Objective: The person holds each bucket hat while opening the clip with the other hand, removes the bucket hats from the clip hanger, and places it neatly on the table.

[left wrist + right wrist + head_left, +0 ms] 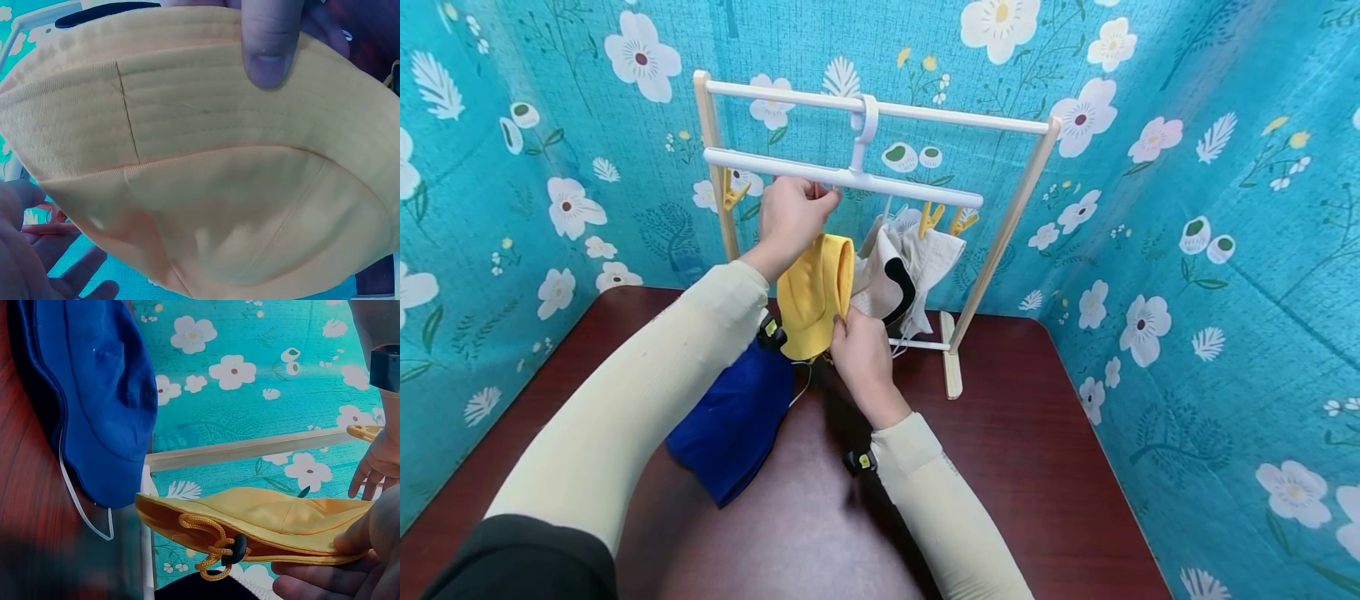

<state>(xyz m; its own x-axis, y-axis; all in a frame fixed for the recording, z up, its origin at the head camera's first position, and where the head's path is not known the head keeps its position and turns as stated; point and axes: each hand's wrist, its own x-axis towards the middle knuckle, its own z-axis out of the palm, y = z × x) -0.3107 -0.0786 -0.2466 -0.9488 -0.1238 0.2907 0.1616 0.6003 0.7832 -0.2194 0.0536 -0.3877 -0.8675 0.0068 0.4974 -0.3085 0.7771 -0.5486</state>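
In the head view, the left hand point(792, 218) is raised at the left half of the white hanger point(917, 190), and what its fingertips hold is hard to make out. The right hand point(861, 354) pinches the right edge of the yellow bucket hat point(808, 296), which hangs below the left hand. The hat partly hides pale fabric point(878, 287) on its right; the left forearm covers part of the blue hat point(737, 417) on the table.

In the left wrist view, the yellow hat, cut off at the edges, hides much of the hanger. The left hand pinches a reddish clothespin point(53, 229), its other fingers spread.

In the right wrist view, the right hand is cut off, thumb on the brim, fingers beneath. A yellow cord point(203, 526) with a black toggle point(235, 550) hangs from the hat.
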